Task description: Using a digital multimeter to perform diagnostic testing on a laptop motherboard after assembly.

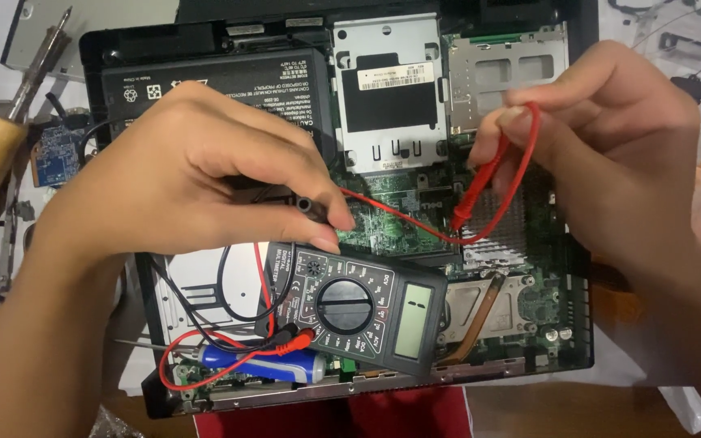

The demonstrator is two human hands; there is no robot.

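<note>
Fingers (521, 122) of the right hand (610, 154) pinched the red probe (480, 182) over the opened laptop's board (383, 207), the left hand (196, 178) pinched the black probe (306, 207), though the multimeter (350, 312) near them apparently showed no reading yet.

Black probe (306, 204) tip hidden, perhaps touching board (383, 212)
</note>
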